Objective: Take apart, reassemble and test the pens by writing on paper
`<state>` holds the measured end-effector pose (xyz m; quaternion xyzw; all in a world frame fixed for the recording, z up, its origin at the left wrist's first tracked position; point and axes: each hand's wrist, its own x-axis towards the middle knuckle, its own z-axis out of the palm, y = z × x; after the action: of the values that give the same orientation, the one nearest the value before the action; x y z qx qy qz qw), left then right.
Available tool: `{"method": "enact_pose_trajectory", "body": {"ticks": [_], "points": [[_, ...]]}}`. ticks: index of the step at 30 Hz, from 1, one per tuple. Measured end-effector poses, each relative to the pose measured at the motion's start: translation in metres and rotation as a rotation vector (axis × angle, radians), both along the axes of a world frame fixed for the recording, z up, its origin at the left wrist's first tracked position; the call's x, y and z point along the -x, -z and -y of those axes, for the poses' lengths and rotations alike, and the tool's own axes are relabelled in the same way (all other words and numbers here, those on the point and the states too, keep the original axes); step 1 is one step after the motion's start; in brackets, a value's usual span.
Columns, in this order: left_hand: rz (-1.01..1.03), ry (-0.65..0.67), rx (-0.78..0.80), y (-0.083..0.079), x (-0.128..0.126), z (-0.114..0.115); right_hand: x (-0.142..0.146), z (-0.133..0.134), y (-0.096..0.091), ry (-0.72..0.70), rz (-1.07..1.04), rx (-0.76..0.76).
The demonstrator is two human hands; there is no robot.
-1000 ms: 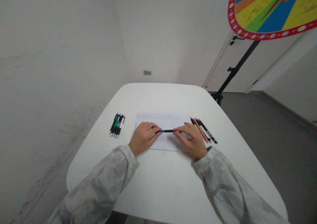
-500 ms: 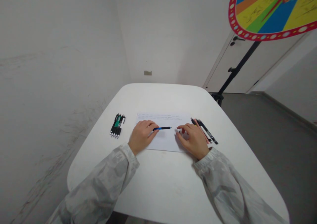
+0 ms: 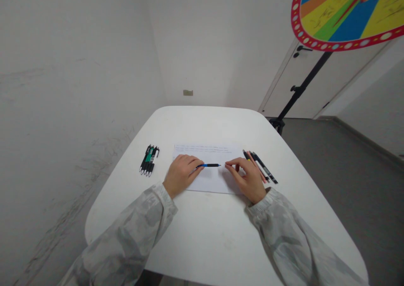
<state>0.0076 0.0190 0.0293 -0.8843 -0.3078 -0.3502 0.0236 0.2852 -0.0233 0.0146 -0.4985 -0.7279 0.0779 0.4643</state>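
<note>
My left hand (image 3: pixel 183 170) is closed around the back end of a blue and black pen (image 3: pixel 211 165), held level above a sheet of paper (image 3: pixel 205 183). The pen's tip points right, toward my right hand (image 3: pixel 246 176). That hand is closed, its thumb and forefinger pinched together just off the tip. A tiny pale spot shows at the fingertips, too small to name. Lines of handwriting run along the top of the paper. Under and beside my right hand lies a group of pens (image 3: pixel 260 166), black, white and pink, partly hidden by the hand.
On the left of the white table (image 3: pixel 202 126) lies a row of several black and green pens (image 3: pixel 149 160). A colourful prize wheel (image 3: pixel 344 16) on a black stand (image 3: pixel 303 86) rises behind the table's right side. Walls stand to the left and behind.
The thumb and forefinger of my right hand have come together into a pinch. My left hand and the pen have shifted very slightly right.
</note>
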Motion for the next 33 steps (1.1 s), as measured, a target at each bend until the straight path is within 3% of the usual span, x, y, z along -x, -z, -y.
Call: {"method": "enact_pose_trajectory", "body": {"ticks": [7,33], "points": [[-0.005,0.011,0.000,-0.0016,-0.0004,0.0006,0.0047,0.0038,-0.0040,-0.085,-0.157,-0.029],[-0.027,0.056,-0.015,-0.0025,-0.0026,0.0031,0.0073,0.0066,-0.0062,-0.150,-0.129,0.041]]}}
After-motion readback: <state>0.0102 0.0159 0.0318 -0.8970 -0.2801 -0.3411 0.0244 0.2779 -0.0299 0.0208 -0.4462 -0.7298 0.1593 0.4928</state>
